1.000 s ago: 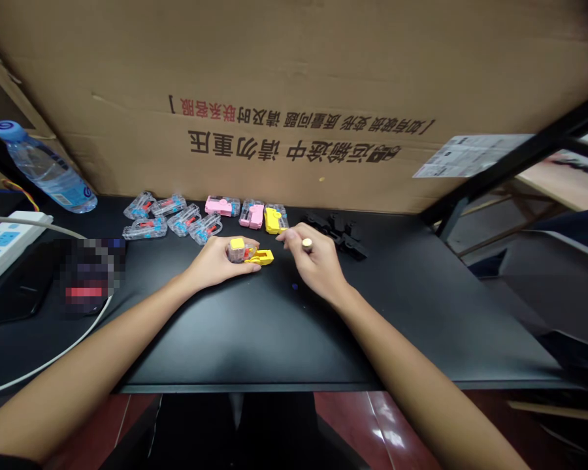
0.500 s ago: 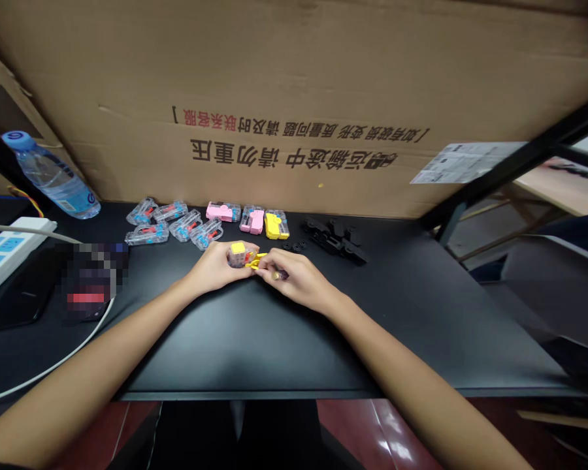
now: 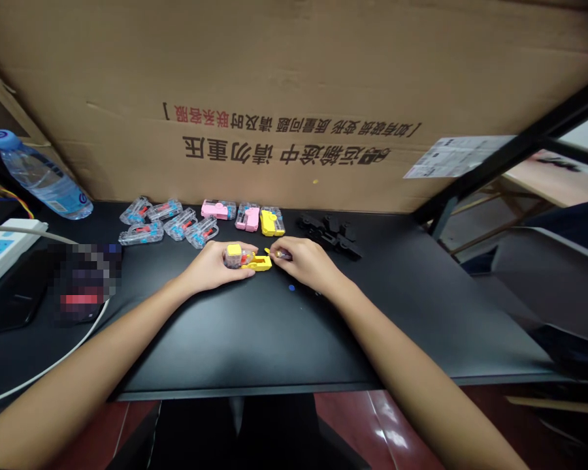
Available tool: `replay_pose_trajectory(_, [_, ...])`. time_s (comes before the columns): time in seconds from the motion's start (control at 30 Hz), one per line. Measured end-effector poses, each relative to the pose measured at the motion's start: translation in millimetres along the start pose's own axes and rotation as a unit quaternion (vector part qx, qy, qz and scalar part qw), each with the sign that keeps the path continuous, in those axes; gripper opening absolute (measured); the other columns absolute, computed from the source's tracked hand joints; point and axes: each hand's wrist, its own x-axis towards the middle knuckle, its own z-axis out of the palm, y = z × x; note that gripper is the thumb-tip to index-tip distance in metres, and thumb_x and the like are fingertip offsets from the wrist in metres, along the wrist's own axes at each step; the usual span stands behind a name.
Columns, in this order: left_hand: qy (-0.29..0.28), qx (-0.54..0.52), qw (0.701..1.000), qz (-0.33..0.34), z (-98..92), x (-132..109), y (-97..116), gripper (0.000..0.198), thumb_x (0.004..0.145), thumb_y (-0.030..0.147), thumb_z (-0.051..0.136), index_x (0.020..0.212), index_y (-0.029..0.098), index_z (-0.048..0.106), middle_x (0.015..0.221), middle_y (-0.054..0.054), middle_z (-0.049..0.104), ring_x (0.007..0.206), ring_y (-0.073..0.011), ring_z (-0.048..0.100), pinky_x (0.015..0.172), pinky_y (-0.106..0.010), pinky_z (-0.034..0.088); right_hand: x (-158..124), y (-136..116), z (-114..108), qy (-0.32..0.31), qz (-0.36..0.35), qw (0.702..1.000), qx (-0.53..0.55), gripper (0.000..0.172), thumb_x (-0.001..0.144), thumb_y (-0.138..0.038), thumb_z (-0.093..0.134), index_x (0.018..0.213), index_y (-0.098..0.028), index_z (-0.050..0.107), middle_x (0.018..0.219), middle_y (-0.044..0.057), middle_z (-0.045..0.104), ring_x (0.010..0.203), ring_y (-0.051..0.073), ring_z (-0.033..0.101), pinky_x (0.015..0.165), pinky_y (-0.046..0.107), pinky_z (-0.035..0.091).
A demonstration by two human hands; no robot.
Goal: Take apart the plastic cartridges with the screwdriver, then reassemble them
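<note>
My left hand [image 3: 210,266] is wrapped round a small clear plastic toy [image 3: 234,260] with a yellow square end and red bits inside. From its right side sticks out an open yellow part [image 3: 259,263], pointing to my right hand [image 3: 301,261]. The fingers of that hand are pinched just off the yellow part, with a small yellow piece [image 3: 267,250] at their tips. They also hold a short dark piece with a brassy end [image 3: 283,254], mostly covered, whose kind I cannot make out. A tiny blue disc [image 3: 291,288] lies below the right hand.
Behind my hands lie several clear toy bodies [image 3: 142,233], pink ones [image 3: 247,217], a yellow one [image 3: 273,223] and black plastic parts [image 3: 330,234]. A water bottle [image 3: 42,176], power strip [image 3: 10,241], phone [image 3: 17,300] and white cable are at left. Cardboard [image 3: 294,78] stands behind.
My right hand has drawn back right from the toy, leaving a gap and showing the yellow part. The blue disc has come into view; the small black rings are now hidden. The view shifted slightly.
</note>
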Motion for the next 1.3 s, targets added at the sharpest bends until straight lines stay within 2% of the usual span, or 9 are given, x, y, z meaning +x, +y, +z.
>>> replay_pose_trajectory(0.23, [-0.029, -0.013, 0.999, 0.017, -0.5, -1, 0, 0.056, 0.083, 0.038, 0.087, 0.133, 0.014, 0.078, 0.121, -0.010, 0.085, 0.101, -0.0254, 0.083, 0.096, -0.036, 0.065, 0, -12, -2, 0.074, -0.022, 0.989, 0.126, 0.019, 0.103, -0.032, 0.064, 0.098, -0.021, 0.079, 0.088, 0.005, 0.080, 0.071, 0.018, 0.067, 0.069, 0.030, 0.046])
replay_pose_trajectory(0.43, [-0.040, -0.006, 0.999, 0.032, 0.1, -2, 1, 0.067, 0.084, 0.037, 0.086, 0.145, 0.014, 0.071, 0.114, -0.008, 0.085, 0.096, -0.0250, 0.083, 0.091, -0.035, 0.065, -2, -28, 0, 0.036, -0.073, 0.983, 0.167, 0.020, 0.105, -0.033, 0.064, 0.106, -0.020, 0.080, 0.089, 0.004, 0.080, 0.071, 0.016, 0.066, 0.069, 0.027, 0.044])
replay_pose_trajectory(0.6, [-0.054, -0.035, 0.998, 0.027, 1.4, -3, 0, 0.079, 0.081, 0.034, 0.089, 0.154, 0.016, 0.064, 0.109, -0.008, 0.086, 0.097, -0.0265, 0.083, 0.093, -0.037, 0.065, -3, -26, 2, 0.021, -0.095, 0.981, 0.168, 0.018, 0.106, -0.031, 0.064, 0.107, -0.019, 0.077, 0.088, 0.004, 0.079, 0.070, 0.015, 0.064, 0.070, 0.027, 0.044])
replay_pose_trajectory(0.77, [-0.054, -0.021, 0.998, 0.027, 0.2, -3, 1, 0.085, 0.081, 0.035, 0.090, 0.158, 0.017, 0.060, 0.110, -0.008, 0.086, 0.099, -0.0267, 0.083, 0.098, -0.039, 0.064, -5, -24, 0, 0.006, -0.102, 0.985, 0.139, 0.013, 0.104, -0.026, 0.063, 0.109, -0.020, 0.075, 0.088, 0.004, 0.077, 0.071, 0.015, 0.062, 0.071, 0.027, 0.043])
replay_pose_trajectory(0.97, [-0.046, -0.025, 0.999, 0.016, 0.5, -3, 1, 0.080, 0.078, 0.034, 0.091, 0.152, 0.018, 0.065, 0.105, -0.007, 0.087, 0.099, -0.0275, 0.083, 0.095, -0.039, 0.066, -6, -28, -2, -0.015, -0.058, 0.986, 0.154, 0.011, 0.101, -0.027, 0.062, 0.105, -0.021, 0.071, 0.078, 0.000, 0.069, 0.067, 0.015, 0.058, 0.067, 0.026, 0.041])
replay_pose_trajectory(1.2, [-0.068, -0.035, 0.997, 0.011, 0.5, -2, 1, 0.085, 0.082, 0.039, 0.089, 0.157, 0.016, 0.059, 0.128, -0.014, 0.082, 0.112, -0.0284, 0.082, 0.106, -0.046, 0.063, -1, -12, -4, 0.057, 0.017, 0.985, 0.160, 0.008, 0.092, -0.024, 0.062, 0.093, -0.021, 0.069, 0.073, -0.001, 0.067, 0.063, 0.014, 0.055, 0.065, 0.027, 0.041])
replay_pose_trajectory(1.3, [-0.066, -0.024, 0.997, 0.011, 1.0, -2, 2, 0.081, 0.082, 0.041, 0.088, 0.154, 0.016, 0.062, 0.128, -0.014, 0.082, 0.112, -0.0288, 0.082, 0.107, -0.046, 0.063, 0, -8, 0, 0.037, 0.050, 0.991, 0.120, 0.007, 0.089, -0.021, 0.063, 0.090, -0.021, 0.070, 0.077, 0.001, 0.072, 0.067, 0.016, 0.061, 0.068, 0.028, 0.043])
